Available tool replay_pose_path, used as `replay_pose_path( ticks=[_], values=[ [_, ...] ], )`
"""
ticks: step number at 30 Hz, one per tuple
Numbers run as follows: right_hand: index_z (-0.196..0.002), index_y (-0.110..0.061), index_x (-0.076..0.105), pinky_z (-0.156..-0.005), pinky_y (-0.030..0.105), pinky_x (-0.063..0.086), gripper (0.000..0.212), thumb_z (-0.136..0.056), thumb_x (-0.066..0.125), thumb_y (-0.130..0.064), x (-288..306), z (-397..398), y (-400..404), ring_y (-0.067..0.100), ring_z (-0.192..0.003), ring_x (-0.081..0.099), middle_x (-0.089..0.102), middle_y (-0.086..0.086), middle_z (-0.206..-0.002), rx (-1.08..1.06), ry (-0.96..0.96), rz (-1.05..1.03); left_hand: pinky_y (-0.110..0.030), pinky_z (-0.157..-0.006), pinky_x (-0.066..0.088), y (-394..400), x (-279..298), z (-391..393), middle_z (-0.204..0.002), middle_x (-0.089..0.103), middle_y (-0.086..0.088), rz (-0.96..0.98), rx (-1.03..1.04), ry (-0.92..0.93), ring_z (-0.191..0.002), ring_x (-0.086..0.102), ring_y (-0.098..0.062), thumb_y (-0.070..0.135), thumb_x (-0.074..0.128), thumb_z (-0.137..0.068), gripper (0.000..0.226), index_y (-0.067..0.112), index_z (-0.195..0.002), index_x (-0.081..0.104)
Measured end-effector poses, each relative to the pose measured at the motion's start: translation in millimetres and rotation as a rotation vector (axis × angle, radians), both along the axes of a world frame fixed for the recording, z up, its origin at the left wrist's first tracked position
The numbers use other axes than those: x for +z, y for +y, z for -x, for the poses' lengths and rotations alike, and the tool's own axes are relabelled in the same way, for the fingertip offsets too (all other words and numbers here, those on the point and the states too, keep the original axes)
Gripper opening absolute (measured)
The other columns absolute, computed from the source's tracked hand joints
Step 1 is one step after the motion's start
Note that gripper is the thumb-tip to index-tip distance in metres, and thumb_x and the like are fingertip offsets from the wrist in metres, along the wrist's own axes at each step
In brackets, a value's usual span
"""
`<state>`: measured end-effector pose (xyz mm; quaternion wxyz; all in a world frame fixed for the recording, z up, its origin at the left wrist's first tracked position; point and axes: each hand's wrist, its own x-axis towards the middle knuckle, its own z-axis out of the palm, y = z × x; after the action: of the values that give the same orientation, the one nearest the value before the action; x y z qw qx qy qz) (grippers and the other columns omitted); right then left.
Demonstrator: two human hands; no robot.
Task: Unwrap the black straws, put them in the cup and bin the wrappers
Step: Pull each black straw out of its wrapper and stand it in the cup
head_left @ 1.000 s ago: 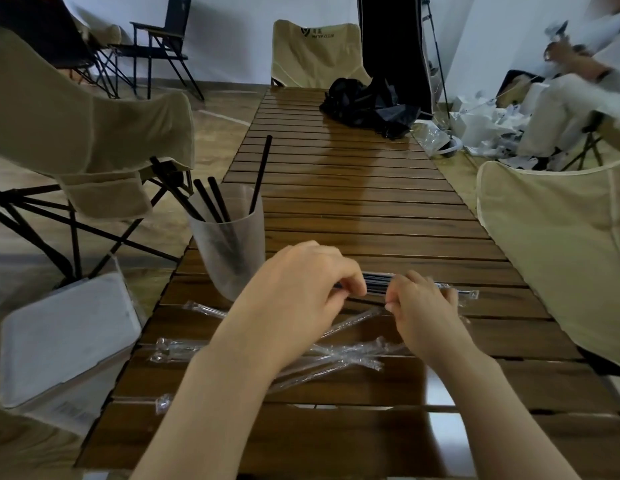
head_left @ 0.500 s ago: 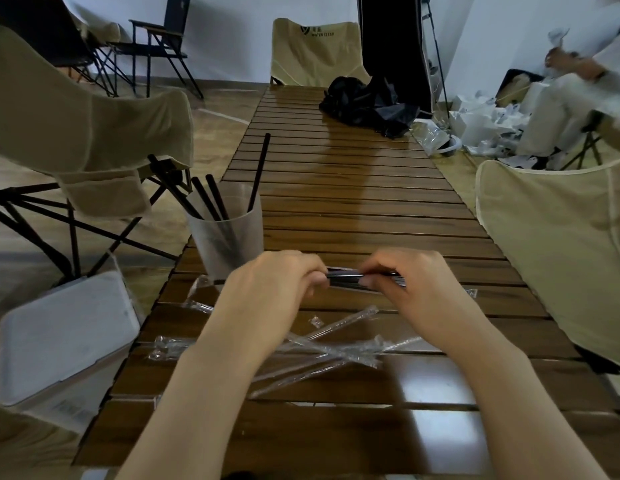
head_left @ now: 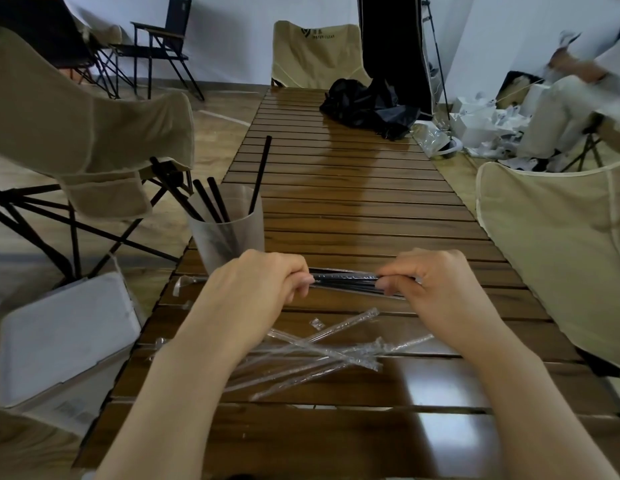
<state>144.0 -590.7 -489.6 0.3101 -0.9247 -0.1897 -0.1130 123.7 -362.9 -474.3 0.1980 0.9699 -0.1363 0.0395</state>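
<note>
A bundle of wrapped black straws (head_left: 346,281) lies level just above the desk (head_left: 353,209), held at both ends: the left hand (head_left: 256,289) pinches its left end with curled fingers, and the right hand (head_left: 436,285) pinches the right end the same way. A twisted wrapper tail (head_left: 184,284) pokes out left of the left hand. Just behind that hand stands the frosted cup (head_left: 229,237) holding 4 unwrapped straws (head_left: 260,178) that lean against its rim. Nearer the person, a loose heap of clear empty wrappers (head_left: 322,355) lies crossed on the slats, partly under both forearms. Off the desk's left edge sits a white bin (head_left: 59,341); beige folding chairs (head_left: 561,251) flank the desk, and a black bag (head_left: 367,105) rests at the far end. Compared with 0.5 s ago, the hands have drawn apart, baring more of the bundle between them.
</note>
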Motion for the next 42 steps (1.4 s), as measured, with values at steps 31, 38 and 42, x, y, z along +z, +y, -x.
replay_pose_path(
  ticks=[31, 38, 42],
  values=[
    [-0.078, -0.030, 0.075, -0.075, 0.011, 0.049, 0.009, -0.079, 0.072, -0.021, 11, 9, 15, -0.003, -0.075, 0.064, 0.071, -0.014, -0.070, 0.032, 0.151, -0.123, -0.018, -0.064, 0.042, 18, -9, -6, -0.061, 0.058, 0.010, 0.136, -0.079, 0.029, -0.062, 0.057, -0.001, 0.037, 0.048, -0.097, 0.028, 0.035, -0.071, 0.060],
    [-0.081, -0.028, 0.076, -0.074, 0.004, 0.045, 0.011, -0.081, 0.071, -0.018, 10, 8, 2, -0.007, -0.077, 0.063, 0.069, -0.018, -0.072, -0.024, 0.160, -0.087, -0.018, -0.062, 0.041, 27, -7, -5, -0.061, 0.061, 0.007, 0.141, -0.056, 0.053, -0.066, 0.058, -0.001, 0.038, 0.048, -0.096, 0.027, 0.034, -0.074, 0.062],
    [-0.081, -0.024, 0.077, -0.071, 0.002, 0.044, 0.011, -0.080, 0.072, -0.014, 8, 8, 7, -0.006, -0.074, 0.063, 0.069, -0.016, -0.072, -0.040, 0.148, -0.090, -0.016, -0.060, 0.037, 25, -9, -5, -0.060, 0.059, 0.009, 0.125, -0.070, 0.050, -0.064, 0.057, 0.001, 0.035, 0.050, -0.096, 0.028, 0.034, -0.072, 0.061]
  ],
)
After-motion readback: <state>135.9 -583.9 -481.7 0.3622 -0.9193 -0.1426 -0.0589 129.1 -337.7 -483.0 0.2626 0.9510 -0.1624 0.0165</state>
